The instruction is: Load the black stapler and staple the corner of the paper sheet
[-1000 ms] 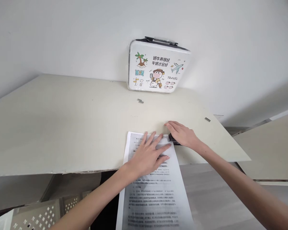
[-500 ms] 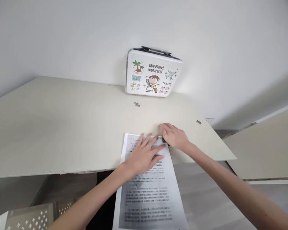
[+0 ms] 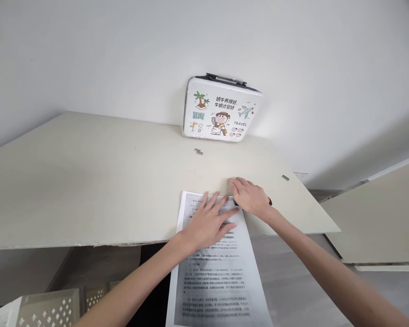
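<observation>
A printed sheet of paper point(image 3: 214, 281) lies over the table's front edge, its lower part hanging off. My left hand point(image 3: 209, 225) rests flat on its upper part with the fingers spread. At the top right corner of the paper, my right hand point(image 3: 250, 196) is closed over a stapler point(image 3: 269, 201), mostly hidden under the palm. Only its black and orange end at the wrist side and a dark bit by the corner show. Strips of staples point(image 3: 198, 151) lie farther back, and another staple strip point(image 3: 285, 178) lies to the right.
A white cartoon-printed case point(image 3: 221, 110) with a black handle stands against the wall at the back of the pale table point(image 3: 105, 181). Below the front edge at lower left is a patterned translucent box point(image 3: 49, 309). Another pale surface point(image 3: 377, 213) stands at the right.
The view has shifted slightly, so everything sits a little lower and to the right. The stapler's orange end now shows beside my right wrist. My left hand stays on the paper.
</observation>
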### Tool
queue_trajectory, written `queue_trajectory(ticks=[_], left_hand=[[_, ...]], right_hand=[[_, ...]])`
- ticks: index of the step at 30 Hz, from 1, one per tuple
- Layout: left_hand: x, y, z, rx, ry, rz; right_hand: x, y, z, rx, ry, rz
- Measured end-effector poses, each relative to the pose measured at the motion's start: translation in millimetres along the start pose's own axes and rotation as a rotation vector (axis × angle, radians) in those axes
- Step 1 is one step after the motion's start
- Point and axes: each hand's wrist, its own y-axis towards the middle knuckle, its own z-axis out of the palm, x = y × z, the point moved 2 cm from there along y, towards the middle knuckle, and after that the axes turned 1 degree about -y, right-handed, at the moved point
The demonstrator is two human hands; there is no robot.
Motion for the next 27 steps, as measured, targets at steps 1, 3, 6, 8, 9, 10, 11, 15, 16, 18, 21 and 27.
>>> queue_trajectory(ticks=[1,3,6,8,9,10,11,15,16,18,21,27], left_hand=[[0,0,0,0.000,-0.001,-0.001],[-1,-1,-1,0.002,-0.003,-0.002],[-3,-3,-3,0.007,-0.008,0.001],[-3,-4,-6,0.016,-0.004,-0.003],[-2,-4,-7,0.024,0.000,-0.008],[-1,-5,-9,0.031,0.007,-0.017],[1,-6,-11,0.039,0.014,-0.026],[14,-12,-21,0.070,0.047,-0.057],[17,-13,-24,0.075,0.052,-0.062],[23,-16,-29,0.078,0.057,-0.067],[31,-18,-34,0.090,0.070,-0.073],[55,3,-35,0.105,0.101,-0.069]], right_hand=[[-4,0,-2,-0.009,0.074,0.005],[-15,-3,-4,-0.059,0.240,0.023],[-30,-12,-4,-0.173,0.446,0.008],[-37,-21,-2,-0.240,0.524,-0.011],[-39,-26,0,-0.263,0.542,-0.016],[-42,-30,1,-0.280,0.551,-0.016],[-45,-34,3,-0.292,0.551,-0.015],[-61,-46,9,-0.280,0.559,-0.041],[-66,-48,11,-0.264,0.572,-0.058],[-77,-53,15,-0.221,0.603,-0.100],[-91,-58,20,-0.165,0.630,-0.148],[-105,-55,26,-0.095,0.837,-0.092]])
